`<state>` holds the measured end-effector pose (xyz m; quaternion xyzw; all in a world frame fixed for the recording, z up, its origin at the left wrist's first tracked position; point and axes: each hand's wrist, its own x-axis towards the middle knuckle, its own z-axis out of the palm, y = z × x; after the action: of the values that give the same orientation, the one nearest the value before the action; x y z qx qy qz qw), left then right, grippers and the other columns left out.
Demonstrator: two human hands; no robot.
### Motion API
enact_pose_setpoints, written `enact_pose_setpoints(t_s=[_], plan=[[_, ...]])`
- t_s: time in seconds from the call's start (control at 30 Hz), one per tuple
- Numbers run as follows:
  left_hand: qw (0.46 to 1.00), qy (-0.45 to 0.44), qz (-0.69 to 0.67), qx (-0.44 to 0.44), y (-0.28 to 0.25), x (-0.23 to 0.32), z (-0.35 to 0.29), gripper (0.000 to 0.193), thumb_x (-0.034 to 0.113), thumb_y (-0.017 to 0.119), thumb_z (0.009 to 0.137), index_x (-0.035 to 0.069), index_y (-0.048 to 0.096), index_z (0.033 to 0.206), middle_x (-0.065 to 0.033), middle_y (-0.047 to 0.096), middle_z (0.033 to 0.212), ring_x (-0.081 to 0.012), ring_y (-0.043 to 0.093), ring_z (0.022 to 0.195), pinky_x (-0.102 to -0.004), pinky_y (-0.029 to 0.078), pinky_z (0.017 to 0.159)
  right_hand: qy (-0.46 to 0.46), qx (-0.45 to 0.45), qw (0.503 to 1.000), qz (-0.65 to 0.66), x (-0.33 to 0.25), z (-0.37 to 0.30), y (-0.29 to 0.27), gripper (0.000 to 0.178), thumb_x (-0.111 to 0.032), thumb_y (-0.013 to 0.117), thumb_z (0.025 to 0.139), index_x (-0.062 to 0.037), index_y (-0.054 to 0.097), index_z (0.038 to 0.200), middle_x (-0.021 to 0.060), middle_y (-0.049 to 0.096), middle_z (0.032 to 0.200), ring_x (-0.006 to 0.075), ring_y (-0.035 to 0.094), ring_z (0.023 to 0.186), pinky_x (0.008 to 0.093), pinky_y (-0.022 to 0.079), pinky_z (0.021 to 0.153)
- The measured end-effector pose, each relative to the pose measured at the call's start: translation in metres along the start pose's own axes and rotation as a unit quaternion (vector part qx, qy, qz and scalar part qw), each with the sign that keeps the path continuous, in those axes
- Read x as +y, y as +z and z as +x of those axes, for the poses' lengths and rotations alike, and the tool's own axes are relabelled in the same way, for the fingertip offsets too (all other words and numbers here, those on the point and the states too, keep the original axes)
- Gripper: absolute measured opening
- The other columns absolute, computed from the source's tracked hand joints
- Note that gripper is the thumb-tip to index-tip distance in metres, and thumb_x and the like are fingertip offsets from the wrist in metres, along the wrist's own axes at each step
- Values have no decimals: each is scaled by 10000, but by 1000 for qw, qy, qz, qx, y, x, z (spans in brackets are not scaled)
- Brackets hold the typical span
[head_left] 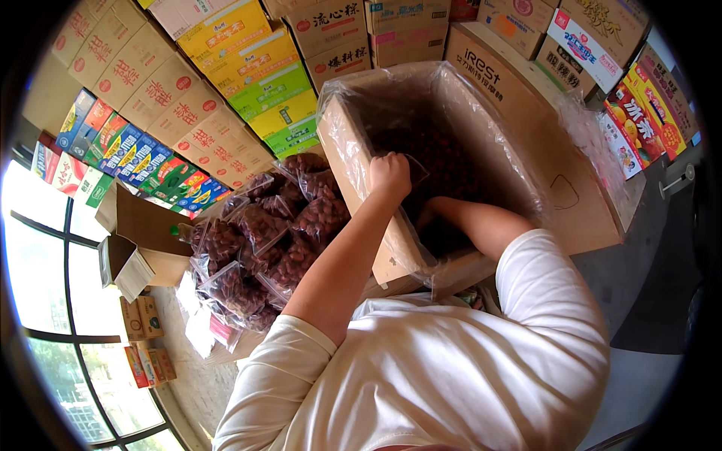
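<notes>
A large cardboard box (342, 161) lined with clear plastic stands open in front of me. Deep in its shadow lie dark red dried fruits (444, 154) that look like jujubes. My left hand (391, 174) is closed at the box's left side, gripping the rim of a clear plastic bag (418, 167) that hangs inside. My right hand (426, 218) reaches down into the near part of the box, where its fingers are lost in the dark. Several filled zip bags of the same dark red fruit (259, 225) are heaped left of the box.
Stacked cartons (162, 94) line the back and left. An open cardboard box (154, 233) stands left of the filled bags, beside white plastic bags (197, 319). A large flat-sided carton (519, 90) adjoins the lined box on the right. Windows (60, 301) are far left.
</notes>
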<state>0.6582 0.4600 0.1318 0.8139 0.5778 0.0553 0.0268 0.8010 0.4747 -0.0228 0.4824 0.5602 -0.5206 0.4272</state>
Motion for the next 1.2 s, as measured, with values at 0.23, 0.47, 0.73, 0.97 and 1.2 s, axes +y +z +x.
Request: enact_pose_setpoints(t_s=[0.23,0.47,0.73,0.97,1.2], plan=[[999,-19,12,-24,-5,-1,-2,185,136,606,718,83,644,890,-93,642,955,-223,628,902,-323,466,776,-25,50,998,28,-26,-57,12,775,-429,773,620,-52,519,1248,142,503,1279,300,510,1117,450,457,905],[998,-24,7,-53,-7,3,0,177,129,600,734,95,649,901,-84,641,967,-213,624,916,-311,452,790,12,-169,979,116,-16,-6,9,642,-354,783,670,-78,551,1201,159,541,1217,308,543,1069,480,468,887],[999,-19,6,-29,-2,2,0,176,114,608,715,88,647,884,-90,641,955,-219,628,899,-312,454,780,27,-202,973,107,-14,11,17,522,-274,762,704,-93,576,1157,153,549,1195,293,543,1037,462,482,861],[999,-21,14,-27,-2,1,0,173,128,615,719,93,643,886,-85,639,950,-215,628,884,-317,457,771,-25,-191,977,95,-15,-14,20,329,-235,728,739,-71,650,1013,92,638,1054,200,595,953,366,477,849],[999,-17,23,-26,0,1,0,177,130,617,721,102,643,893,-72,639,954,-210,627,889,-315,456,772,7,-202,974,98,-23,-38,4,467,-175,776,697,-92,605,1124,120,520,1235,281,514,1079,435,488,851]])
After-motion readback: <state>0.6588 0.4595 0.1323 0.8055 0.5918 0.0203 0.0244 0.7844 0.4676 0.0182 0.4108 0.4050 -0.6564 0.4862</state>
